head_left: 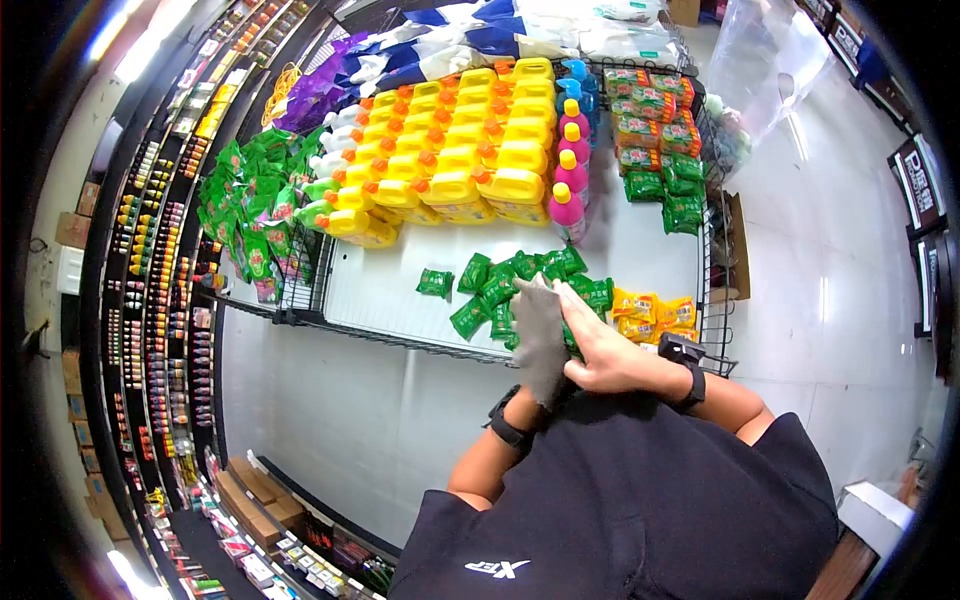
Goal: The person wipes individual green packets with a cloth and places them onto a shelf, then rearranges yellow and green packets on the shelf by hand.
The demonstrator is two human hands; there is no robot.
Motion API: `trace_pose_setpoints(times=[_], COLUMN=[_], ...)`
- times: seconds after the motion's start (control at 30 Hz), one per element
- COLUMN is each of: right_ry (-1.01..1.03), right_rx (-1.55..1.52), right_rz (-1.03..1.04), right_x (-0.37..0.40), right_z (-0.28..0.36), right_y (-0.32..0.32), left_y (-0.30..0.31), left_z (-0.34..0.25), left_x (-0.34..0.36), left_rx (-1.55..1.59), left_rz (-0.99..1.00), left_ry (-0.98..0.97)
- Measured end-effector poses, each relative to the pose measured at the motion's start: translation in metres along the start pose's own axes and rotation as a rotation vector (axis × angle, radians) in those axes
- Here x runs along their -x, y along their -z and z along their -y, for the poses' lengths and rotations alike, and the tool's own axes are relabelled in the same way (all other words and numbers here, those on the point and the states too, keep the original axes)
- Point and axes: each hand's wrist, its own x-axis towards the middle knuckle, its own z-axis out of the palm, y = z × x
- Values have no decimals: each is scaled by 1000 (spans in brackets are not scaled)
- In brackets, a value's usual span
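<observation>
My left hand, in a grey glove, points away from me with its fingers stretched out. Against it lies my right hand, bare, its fingers straight and flat beside the glove. Both hands hover over or touch a loose heap of green packets at the front of the white display shelf; the exact contact is hidden. One green packet lies apart on the left. Just right of my hands are several yellow packets. What may be between my palms cannot be seen.
Behind stand rows of yellow jugs with orange caps and pink bottles. Stacked soap packs sit back right. Green bags fill the left bin. A black wire rail edges the shelf. Bottle racks line the far left.
</observation>
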Motion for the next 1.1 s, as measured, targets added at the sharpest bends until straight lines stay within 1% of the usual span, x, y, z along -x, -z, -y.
trace_pose_setpoints(times=[0.1,0.13,0.17,0.2,0.27,0.3,0.37,0.4,0.43,0.47,0.5,0.53,0.6,0.63,0.7,0.73,0.77,0.8,0.83,0.9,0.93,0.97,1.0,1.03,1.07,1.1], right_ry=[-35,-48,-24,-7,-15,-16,26,-165,-134,-154,-171,-124,-149,-162,-236,-393,-547,-622,-697,-746,-785,-829,-854,-851,-848,-843], right_rx=[23,-21,33,41,15,-62,-171,-397,-304,-292,-279,-273,-320,-346,-256,-261,-264,-237,-211,-281,-223,-162,165,202,240,279], right_rz=[-10,-31,-25,-21,-20,-98,-156,-194,-276,-240,-204,-224,-168,-141,-159,-143,-124,-124,-121,-169,-233,-296,-290,-258,-226,-196], right_x=[-4,-2,4,12,19,18,17,17,14,14,13,11,4,0,-9,-13,-18,-22,-25,-30,-33,-32,-32,-33,-36,-37], right_z=[-3,-2,2,7,26,31,8,5,-11,-23,-32,-37,-66,-87,-153,-186,-214,-234,-254,-316,-310,-308,-317,-315,-313,-311], right_y=[-1,-1,2,6,19,20,13,11,8,9,11,11,8,3,-11,-14,-11,-4,2,-2,6,13,9,5,0,-1], left_y=[-7,-12,-17,-17,3,13,22,26,34,41,49,57,73,81,96,103,108,113,113,110,109,105,102,99,90,86], left_z=[5,3,1,-1,-34,-48,-17,-1,26,52,69,75,65,53,30,37,34,30,-4,-58,-85,-92,-99,-106,-115,-116], left_x=[16,18,18,14,3,0,-10,-14,-20,-25,-25,-24,-18,-13,-2,0,1,1,-1,3,4,5,6,6,7,5], left_rx=[577,775,973,705,161,-112,-249,-318,-327,-336,-504,-671,-587,-480,-267,-21,312,645,1064,1223,1290,1198,1105,1014,1010,1050], left_rz=[202,268,332,307,246,211,169,151,128,106,69,31,78,126,210,125,145,129,222,-73,-237,-261,-281,-296,-340,-407], left_ry=[65,89,114,-18,-257,-369,-333,-315,-248,-182,-297,-414,-360,-325,-246,-117,1,121,232,423,496,545,596,649,650,702])
